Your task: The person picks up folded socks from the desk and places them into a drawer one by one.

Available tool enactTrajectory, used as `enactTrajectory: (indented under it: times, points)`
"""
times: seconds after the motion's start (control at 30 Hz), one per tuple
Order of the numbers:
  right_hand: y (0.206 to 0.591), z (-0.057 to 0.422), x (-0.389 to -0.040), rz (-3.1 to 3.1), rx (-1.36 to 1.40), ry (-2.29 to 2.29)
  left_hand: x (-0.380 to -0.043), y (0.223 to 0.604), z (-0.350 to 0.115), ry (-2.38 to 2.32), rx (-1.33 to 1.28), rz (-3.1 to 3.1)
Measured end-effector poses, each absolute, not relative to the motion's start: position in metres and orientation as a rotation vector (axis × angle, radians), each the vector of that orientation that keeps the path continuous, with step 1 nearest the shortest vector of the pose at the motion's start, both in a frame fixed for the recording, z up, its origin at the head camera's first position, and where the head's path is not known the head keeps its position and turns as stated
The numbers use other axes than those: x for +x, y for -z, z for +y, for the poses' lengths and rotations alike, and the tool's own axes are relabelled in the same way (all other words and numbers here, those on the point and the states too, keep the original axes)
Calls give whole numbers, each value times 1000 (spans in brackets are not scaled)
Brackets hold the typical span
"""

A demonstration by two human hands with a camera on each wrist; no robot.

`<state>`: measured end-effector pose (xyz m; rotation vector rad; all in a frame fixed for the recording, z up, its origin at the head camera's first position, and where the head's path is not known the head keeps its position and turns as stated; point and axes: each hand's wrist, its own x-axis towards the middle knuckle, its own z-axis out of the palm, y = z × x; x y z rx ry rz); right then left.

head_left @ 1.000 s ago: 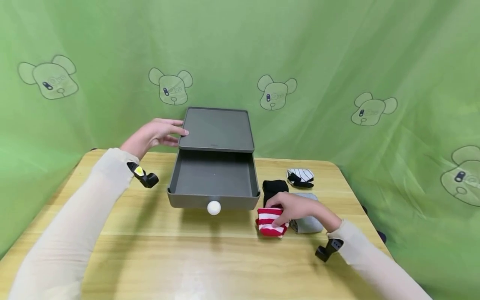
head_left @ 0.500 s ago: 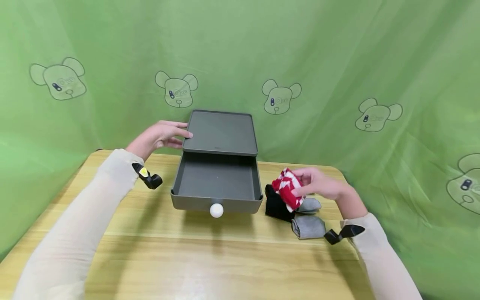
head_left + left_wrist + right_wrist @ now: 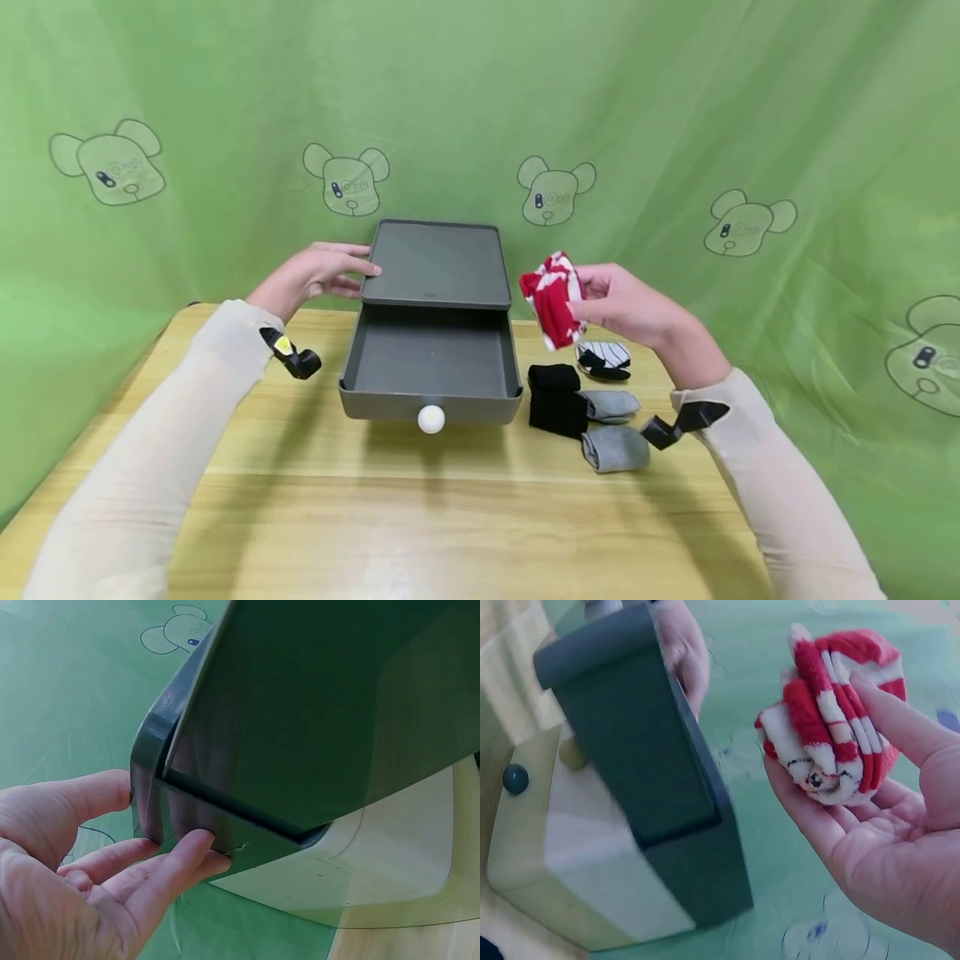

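My right hand [image 3: 622, 307] holds a folded pair of red-and-white striped socks [image 3: 555, 302] in the air, to the right of the drawer cabinet [image 3: 442, 262]. In the right wrist view the thumb lies on top of the striped bundle [image 3: 840, 712], with the fingers under it. My left hand [image 3: 318, 268] touches the upper left side of the cabinet, its fingers fairly straight. The left wrist view shows those fingers [image 3: 199, 844] against the cabinet's dark corner. A grey top drawer [image 3: 431, 358] with a white knob [image 3: 431, 419] stands pulled out, nothing seen inside.
Right of the drawer lie black folded socks [image 3: 557, 408], grey folded socks [image 3: 617, 450] and a white-and-black striped pair [image 3: 603, 358] on the wooden table [image 3: 420, 533]. Lighter tiers of the cabinet [image 3: 607, 855] sit below. A green curtain [image 3: 450, 83] hangs behind.
The right hand has picked the red-and-white socks up from the table beside the other socks and raised them up and away. The left hand stays at the cabinet's side.
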<state>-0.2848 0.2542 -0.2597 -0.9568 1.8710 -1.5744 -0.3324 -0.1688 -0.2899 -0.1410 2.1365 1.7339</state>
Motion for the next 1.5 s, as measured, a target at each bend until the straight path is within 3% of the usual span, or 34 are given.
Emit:
enactTrajectory:
  times: [0.27, 0.63, 1.17, 1.5]
  points:
    - [228, 208, -279, 2076, -793, 1435, -333, 288, -168, -1740, -152, 2133]
    - [202, 162, -272, 2254, -787, 1065, -337, 291, -164, -1741, -150, 2137]
    - [194, 92, -281, 2303, -1021, 566, -340, 291, -165, -1763, -166, 2114]
    - [203, 66, -291, 2250, -989, 386, -340, 291, -167, -1730, -184, 2143]
